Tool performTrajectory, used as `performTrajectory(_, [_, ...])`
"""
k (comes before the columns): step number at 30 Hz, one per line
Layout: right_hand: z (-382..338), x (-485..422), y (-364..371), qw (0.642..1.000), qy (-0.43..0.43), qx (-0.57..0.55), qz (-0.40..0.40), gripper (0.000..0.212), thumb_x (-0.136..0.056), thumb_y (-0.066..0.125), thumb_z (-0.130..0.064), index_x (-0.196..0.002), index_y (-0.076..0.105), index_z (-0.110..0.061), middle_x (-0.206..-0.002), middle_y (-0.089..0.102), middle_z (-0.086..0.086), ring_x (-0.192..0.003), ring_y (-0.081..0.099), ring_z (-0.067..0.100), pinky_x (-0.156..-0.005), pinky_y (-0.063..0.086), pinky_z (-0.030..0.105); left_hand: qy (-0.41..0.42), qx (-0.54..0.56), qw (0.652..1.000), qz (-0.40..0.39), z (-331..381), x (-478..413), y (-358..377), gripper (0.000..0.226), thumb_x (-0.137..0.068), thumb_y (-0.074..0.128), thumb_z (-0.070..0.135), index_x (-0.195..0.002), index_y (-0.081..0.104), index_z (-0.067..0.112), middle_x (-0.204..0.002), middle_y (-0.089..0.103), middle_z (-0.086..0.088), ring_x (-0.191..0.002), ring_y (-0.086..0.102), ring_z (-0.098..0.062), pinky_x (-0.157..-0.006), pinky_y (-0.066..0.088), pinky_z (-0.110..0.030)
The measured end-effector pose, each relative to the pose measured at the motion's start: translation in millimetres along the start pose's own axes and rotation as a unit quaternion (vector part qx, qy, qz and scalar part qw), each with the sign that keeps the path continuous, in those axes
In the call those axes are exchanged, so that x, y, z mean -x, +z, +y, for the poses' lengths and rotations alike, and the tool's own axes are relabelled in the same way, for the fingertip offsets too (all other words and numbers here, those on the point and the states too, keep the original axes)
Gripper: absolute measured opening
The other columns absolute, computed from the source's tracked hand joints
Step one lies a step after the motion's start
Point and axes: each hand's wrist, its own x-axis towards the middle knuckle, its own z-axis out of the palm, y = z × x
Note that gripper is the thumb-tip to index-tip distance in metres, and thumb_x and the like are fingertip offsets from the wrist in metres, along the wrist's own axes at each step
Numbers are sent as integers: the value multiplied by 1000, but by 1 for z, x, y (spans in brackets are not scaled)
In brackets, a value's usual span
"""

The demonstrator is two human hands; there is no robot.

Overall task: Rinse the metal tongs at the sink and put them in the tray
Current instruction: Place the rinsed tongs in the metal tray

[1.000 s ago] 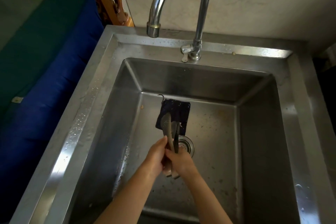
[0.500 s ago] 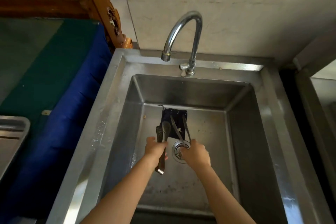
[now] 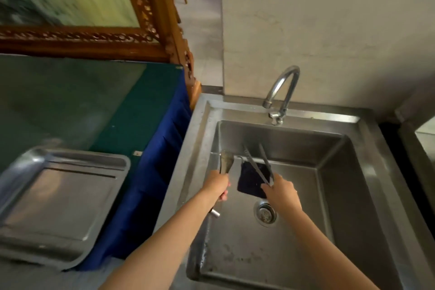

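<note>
My left hand [image 3: 217, 185] grips a pair of broad-tipped metal tongs [image 3: 225, 160] near the left wall of the steel sink [image 3: 353, 172]; their arms are pressed together and the handle end sticks out below my fist. My right hand [image 3: 281, 192] holds a second, thinner pair of metal tongs [image 3: 259, 165] with its two arms spread apart, pointing away from me over the basin. A metal tray [image 3: 63, 202] lies on the table to the left of the sink. No water runs from the tap [image 3: 281, 87].
A dark blue cloth [image 3: 249, 181] lies on the sink floor beside the drain [image 3: 265, 214]. The tray rests on a green tabletop [image 3: 94, 106] with a blue skirt [image 3: 160, 160]. A carved wooden frame [image 3: 150, 30] stands behind it, a plaster wall behind the tap.
The two pairs of tongs, held together a second ago, are now apart, one in each hand. Both hands rose and moved left; the view swung left, bringing the tray into sight.
</note>
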Motion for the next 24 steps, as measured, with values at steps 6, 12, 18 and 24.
performTrajectory(6, [-59, 2, 1, 987, -140, -75, -32, 30, -90, 56, -28, -107, 49, -4, -73, 58, 7, -68, 61, 29, -68, 55, 51, 7, 123, 990, 62, 7, 21, -57, 25, -97, 37, 23, -74, 44, 13, -53, 40, -1, -30, 33, -9, -29, 27, -17])
performTrajectory(12, [-142, 7, 20, 955, -266, -94, -89, 29, -91, 54, -32, -106, 51, -7, -74, 57, 5, -66, 59, 23, -58, 51, 33, 42, 229, 955, 186, -4, 53, -129, 33, -98, 35, 33, -73, 43, 13, -53, 35, -3, -33, 30, -12, -32, 25, -19])
performTrajectory(18, [-226, 27, 74, 920, -355, -82, -141, 26, -90, 56, -30, -98, 53, -5, -57, 54, 0, -44, 56, 15, -43, 43, 12, 102, 257, 909, 312, -32, 84, -217, 42, -99, 33, 35, -65, 42, 11, -47, 37, -4, -29, 33, -13, -35, 31, -25])
performTrajectory(24, [-282, 44, 136, 888, -437, -33, -140, 27, -90, 57, -31, -96, 62, -6, -82, 56, 10, -74, 54, 28, -67, 41, 32, 105, 290, 890, 337, -54, 85, -289, 41, -98, 33, 38, -69, 44, 12, -51, 41, -1, -33, 38, -11, -34, 34, -25])
